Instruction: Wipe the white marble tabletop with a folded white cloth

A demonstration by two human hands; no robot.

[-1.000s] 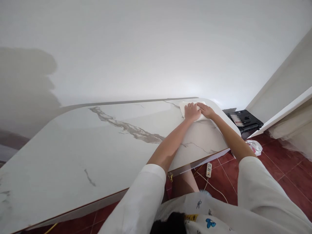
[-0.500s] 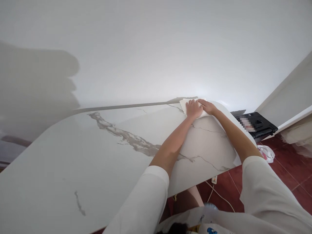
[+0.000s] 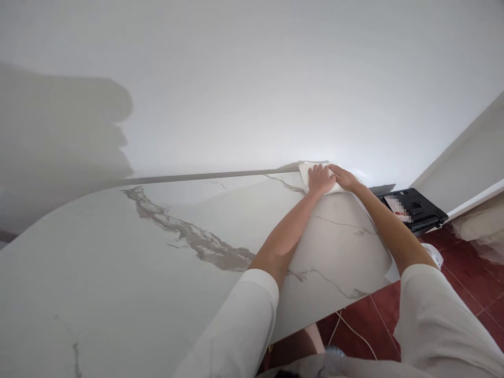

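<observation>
A white cloth (image 3: 305, 176) with a scalloped edge lies at the far right end of a white marble-patterned table (image 3: 165, 283), close to the wall. From above, my left hand (image 3: 322, 179) presses on it, its fingers bent over and gripping the fabric. Just right of it, my right hand (image 3: 345, 178) holds the same cloth down, its fingertips reaching towards the left hand. Part of the fabric is hidden under both hands.
A white wall (image 3: 252, 94) runs along the table's back edge. Beyond the right end sits a black case (image 3: 423, 207). A white bag (image 3: 433, 253) and a pale cord (image 3: 358, 336) lie on the red tiled floor (image 3: 464, 283). Pale fabric (image 3: 482, 223) hangs far right.
Both hands and the cloth have slid a little to the right along the table's back edge. My view has shifted slightly; the power strip end on the floor is now hidden.
</observation>
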